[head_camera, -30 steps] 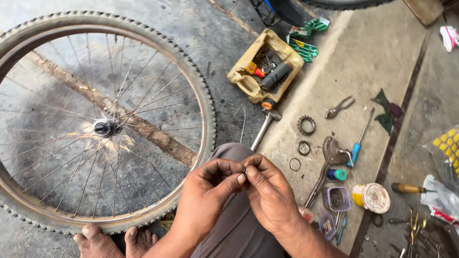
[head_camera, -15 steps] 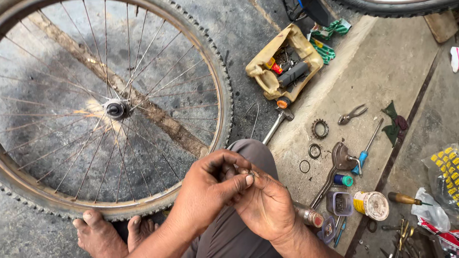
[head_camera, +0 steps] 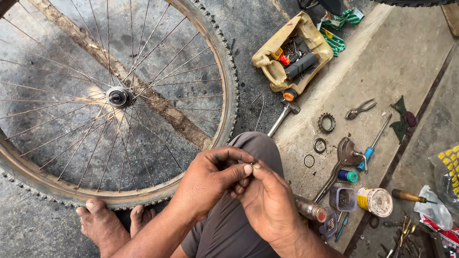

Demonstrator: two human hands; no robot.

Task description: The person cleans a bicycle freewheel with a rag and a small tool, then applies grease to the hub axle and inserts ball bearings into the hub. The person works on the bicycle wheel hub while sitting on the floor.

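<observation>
My left hand [head_camera: 208,184] and my right hand [head_camera: 270,208] meet over my grey-trousered knee [head_camera: 256,143]. Their fingertips pinch a tiny metal part [head_camera: 252,165] between them; it is too small to tell what it is. A spoked bicycle wheel [head_camera: 228,86] with a knobby tyre lies flat on the ground to the left, its hub [head_camera: 118,96] showing. My bare foot [head_camera: 103,222] rests against the tyre's near edge.
A cut yellow container [head_camera: 267,64] of small parts sits at the back. A hammer [head_camera: 282,117], a toothed ring [head_camera: 327,123], pliers [head_camera: 359,109], a blue-handled screwdriver [head_camera: 370,150], a flat wrench [head_camera: 342,157] and a small tin [head_camera: 377,200] lie on the concrete step at right.
The view has shifted, so the wheel and tools sit further right in the picture. Both hands stay together at the knee, fingers working the small part.
</observation>
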